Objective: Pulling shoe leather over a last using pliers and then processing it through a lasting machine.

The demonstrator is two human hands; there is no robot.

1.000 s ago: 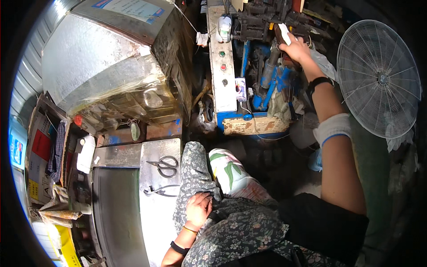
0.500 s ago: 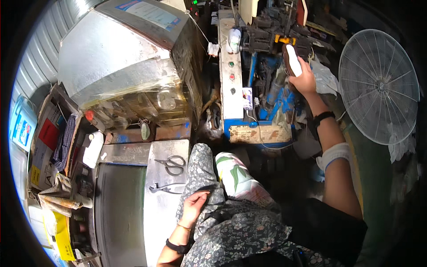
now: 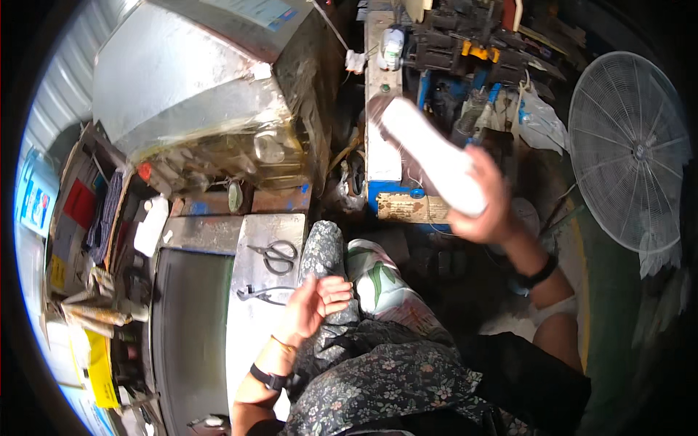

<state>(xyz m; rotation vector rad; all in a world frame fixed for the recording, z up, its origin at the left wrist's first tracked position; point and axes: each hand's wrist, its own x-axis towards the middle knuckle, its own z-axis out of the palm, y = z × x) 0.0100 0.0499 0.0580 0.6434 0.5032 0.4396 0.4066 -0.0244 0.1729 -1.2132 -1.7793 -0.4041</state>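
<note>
My right hand (image 3: 486,207) grips one end of a shoe (image 3: 429,149) with a white underside and a dark brown edge at its far end. Motion blurs the shoe, which is held up in front of the machine with its white side toward me. Over my knee, my left hand (image 3: 318,305) is empty, palm upward and fingers apart. Beside that hand, black-handled scissors (image 3: 276,257) and a pair of pliers (image 3: 254,293) lie on a light metal plate (image 3: 251,232).
A dark belt (image 3: 193,327) runs by the plate at left, below a large metal hood (image 3: 182,80). Ahead stands a machine (image 3: 465,58) with a narrow white control panel (image 3: 385,163). A round fan (image 3: 632,152) is at right, and a white bottle (image 3: 151,227) at left.
My right hand has drawn the shoe back from the machine, nearer to me. My left hand has turned palm up and its fingers have opened; the thin dark piece there is gone from view.
</note>
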